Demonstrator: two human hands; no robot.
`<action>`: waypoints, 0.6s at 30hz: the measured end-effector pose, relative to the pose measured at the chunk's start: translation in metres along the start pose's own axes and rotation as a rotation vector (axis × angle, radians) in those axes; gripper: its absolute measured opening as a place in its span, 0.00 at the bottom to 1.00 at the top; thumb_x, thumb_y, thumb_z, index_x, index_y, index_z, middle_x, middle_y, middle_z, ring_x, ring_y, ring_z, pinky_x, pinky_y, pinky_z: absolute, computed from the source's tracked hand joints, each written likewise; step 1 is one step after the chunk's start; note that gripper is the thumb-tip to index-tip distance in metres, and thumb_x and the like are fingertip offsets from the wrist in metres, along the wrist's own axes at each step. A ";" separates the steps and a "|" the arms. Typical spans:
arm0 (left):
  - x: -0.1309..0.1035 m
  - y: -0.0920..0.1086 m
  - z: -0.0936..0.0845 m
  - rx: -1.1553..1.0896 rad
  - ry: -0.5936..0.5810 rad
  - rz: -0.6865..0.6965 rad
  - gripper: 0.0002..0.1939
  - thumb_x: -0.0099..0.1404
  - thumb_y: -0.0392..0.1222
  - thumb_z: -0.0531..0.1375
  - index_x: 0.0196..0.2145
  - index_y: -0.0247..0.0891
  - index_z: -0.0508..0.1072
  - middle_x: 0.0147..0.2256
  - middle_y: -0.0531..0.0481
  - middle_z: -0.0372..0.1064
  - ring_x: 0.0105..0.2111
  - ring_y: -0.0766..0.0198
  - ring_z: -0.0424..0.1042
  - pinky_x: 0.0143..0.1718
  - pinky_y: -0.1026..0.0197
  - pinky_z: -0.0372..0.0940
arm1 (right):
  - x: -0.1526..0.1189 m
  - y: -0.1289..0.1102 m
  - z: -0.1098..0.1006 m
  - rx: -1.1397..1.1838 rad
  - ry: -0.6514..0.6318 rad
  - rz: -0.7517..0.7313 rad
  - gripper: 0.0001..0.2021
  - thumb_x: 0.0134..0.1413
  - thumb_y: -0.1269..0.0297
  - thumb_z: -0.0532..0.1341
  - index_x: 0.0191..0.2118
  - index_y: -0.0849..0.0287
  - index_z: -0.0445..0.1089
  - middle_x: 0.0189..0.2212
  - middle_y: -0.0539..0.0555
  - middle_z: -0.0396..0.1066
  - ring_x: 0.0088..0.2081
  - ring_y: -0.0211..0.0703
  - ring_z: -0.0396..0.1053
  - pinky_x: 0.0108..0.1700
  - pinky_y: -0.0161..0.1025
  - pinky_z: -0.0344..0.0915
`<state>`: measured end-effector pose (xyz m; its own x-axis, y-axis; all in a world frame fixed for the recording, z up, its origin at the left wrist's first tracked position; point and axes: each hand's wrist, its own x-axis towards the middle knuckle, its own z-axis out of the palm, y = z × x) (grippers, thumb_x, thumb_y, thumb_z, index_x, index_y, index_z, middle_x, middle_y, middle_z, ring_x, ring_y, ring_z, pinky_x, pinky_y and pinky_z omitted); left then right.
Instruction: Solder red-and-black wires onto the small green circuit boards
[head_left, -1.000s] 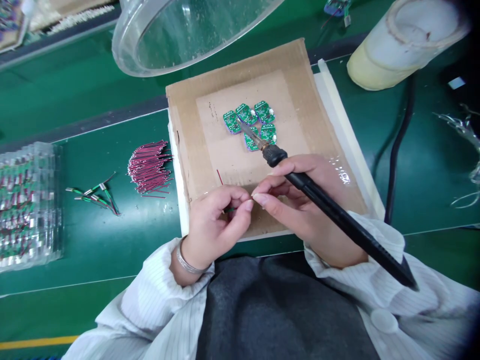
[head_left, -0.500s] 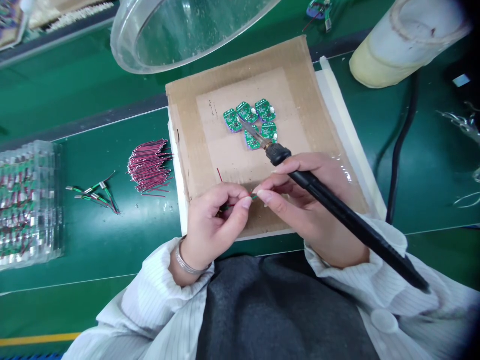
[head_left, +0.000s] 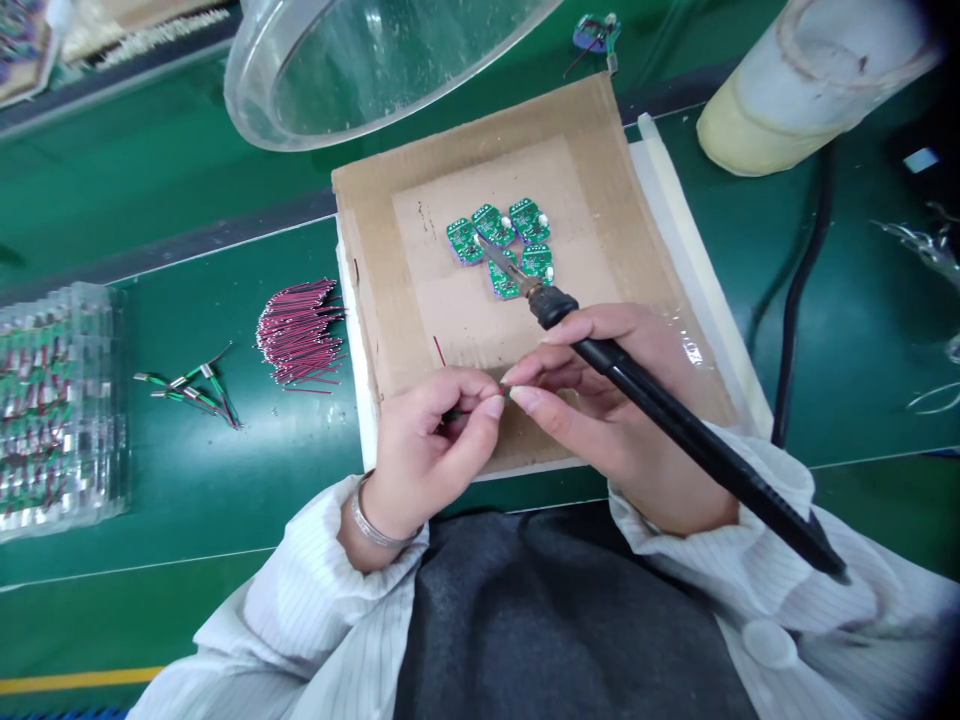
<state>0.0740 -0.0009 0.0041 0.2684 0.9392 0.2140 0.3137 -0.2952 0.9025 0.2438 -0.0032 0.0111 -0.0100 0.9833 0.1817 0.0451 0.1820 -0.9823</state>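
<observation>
My left hand (head_left: 442, 425) is closed in a pinch on a thin wire (head_left: 505, 391), reddish and green where it shows. Most of what lies inside that hand is hidden by the fingers. My right hand (head_left: 622, 410) carries a black soldering iron (head_left: 660, 410) between its fingers, while its thumb and fingertip meet at the same wire. The iron's tip points up and left, over several green circuit boards (head_left: 531, 220) grouped on a cardboard sheet (head_left: 465, 330). A short red wire (head_left: 439, 350) sticks up beyond my left hand.
Left of the cardboard lie a pile of red wires (head_left: 300, 335) and small green-wired parts (head_left: 191, 385). Clear trays (head_left: 64, 410) stand far left. A clear round rim (head_left: 255, 90) hangs above; a whitish cylinder (head_left: 787, 100) and black cable (head_left: 802, 290) are right.
My right fingertips have moved slightly left, closer to the left ones along the wire. The soldering iron shifted slightly left with them. A board assembly at the top slid left.
</observation>
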 end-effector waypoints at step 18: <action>-0.006 0.005 -0.048 0.187 -0.193 -0.198 0.04 0.64 0.36 0.60 0.32 0.36 0.74 0.26 0.53 0.71 0.24 0.71 0.67 0.25 0.69 0.61 | -0.001 0.034 -0.008 -0.720 -0.461 -0.441 0.12 0.59 0.70 0.59 0.48 0.54 0.66 0.40 0.54 0.75 0.41 0.48 0.71 0.43 0.45 0.70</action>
<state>0.0302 0.0001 0.0253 0.3471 0.9365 -0.0497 0.5341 -0.1538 0.8313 0.2536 0.0017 -0.0222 -0.5576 0.7567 0.3412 0.5439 0.6436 -0.5384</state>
